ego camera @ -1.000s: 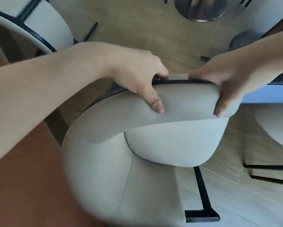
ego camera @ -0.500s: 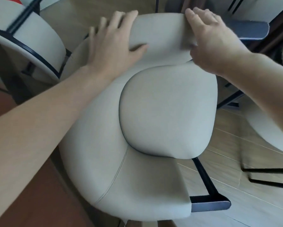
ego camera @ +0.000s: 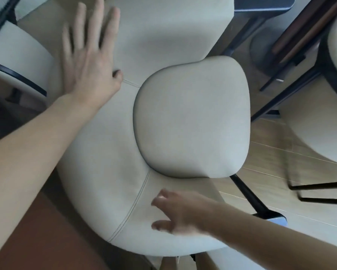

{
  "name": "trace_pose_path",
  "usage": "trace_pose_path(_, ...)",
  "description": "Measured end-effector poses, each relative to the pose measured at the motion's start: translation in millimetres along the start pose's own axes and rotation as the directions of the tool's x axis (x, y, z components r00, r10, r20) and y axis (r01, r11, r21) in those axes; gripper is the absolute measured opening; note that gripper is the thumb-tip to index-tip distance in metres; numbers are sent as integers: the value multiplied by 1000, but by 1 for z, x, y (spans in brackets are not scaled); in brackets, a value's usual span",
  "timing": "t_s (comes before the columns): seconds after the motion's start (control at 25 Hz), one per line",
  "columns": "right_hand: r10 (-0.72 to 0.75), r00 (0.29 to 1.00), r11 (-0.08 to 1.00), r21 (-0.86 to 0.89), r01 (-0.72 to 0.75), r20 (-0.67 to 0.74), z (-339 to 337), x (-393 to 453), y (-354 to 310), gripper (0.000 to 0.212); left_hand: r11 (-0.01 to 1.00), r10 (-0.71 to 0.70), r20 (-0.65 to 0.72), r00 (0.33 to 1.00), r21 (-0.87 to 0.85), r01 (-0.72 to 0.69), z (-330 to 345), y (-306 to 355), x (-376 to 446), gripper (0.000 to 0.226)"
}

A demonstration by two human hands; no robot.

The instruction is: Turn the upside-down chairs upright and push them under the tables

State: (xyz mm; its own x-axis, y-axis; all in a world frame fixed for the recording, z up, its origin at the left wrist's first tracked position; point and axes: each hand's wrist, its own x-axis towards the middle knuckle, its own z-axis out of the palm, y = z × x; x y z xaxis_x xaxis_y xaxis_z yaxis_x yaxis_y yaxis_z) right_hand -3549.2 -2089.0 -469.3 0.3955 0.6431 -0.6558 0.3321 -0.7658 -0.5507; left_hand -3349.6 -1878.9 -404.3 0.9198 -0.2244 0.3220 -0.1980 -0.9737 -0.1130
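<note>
we're looking straight down on a cream upholstered chair (ego camera: 109, 172) that fills the middle of the view, its rounded cushion (ego camera: 191, 117) facing up and its curved shell wrapping round the near and left sides. the left hand (ego camera: 89, 61) is up at the far left of the shell, fingers straight and fanned apart, palm down on or just over the fabric; the motion blur makes it hard to say whether it is actually touching. the right hand (ego camera: 181, 213) comes in from the lower right over the near edge of the shell, fingers loosely curved and parted, gripping nothing. a black metal leg (ego camera: 249, 195) runs out from under the cushion toward the lower right, over the pale wood floor (ego camera: 280, 152). a second cream chair (ego camera: 13, 53) with a dark frame sits at the far left, just beside the shell, and a third cream chair (ego camera: 319, 123) shows along the right edge. a reddish-brown table top (ego camera: 46, 230) takes the lower left corner, close against the chair's shell.
</note>
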Motion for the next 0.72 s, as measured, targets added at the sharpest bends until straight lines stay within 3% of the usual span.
trace_pose_path(0.12, 26, 999, 983, -180, -17, 45, 54, 1, -4, 122, 990, 125, 77, 989, 62, -129, 11, -9, -31, 75)
trace_pose_path(0.2, 70, 997, 944, -322, -78, -34, 69, 7, -3, 137, 966, 224, 216, 950, 83, -246, 22, -12, -56, 52)
trace_pose_path(0.28, 86, 985, 926, -353, -136, -153, 68, 14, -3, 135, 949, 277, 313, 908, 60, -310, 30, -11, -79, 25)
trace_pose_path(0.32, 104, 971, 916, -360, -177, -214, 65, 16, -3, 132, 950, 278, 342, 897, 39, -309, 31, -8, -88, 23)
trace_pose_path(0.52, 162, 861, 875, -334, -352, -483, 41, 34, 1, 114, 961, 274, 440, 855, -105, -254, 33, 23, -122, 33)
trace_pose_path(0.72, 229, 727, 824, -269, -499, -648, -11, 57, 7, 92, 967, 177, 349, 920, -235, -97, 40, 42, -120, 46)
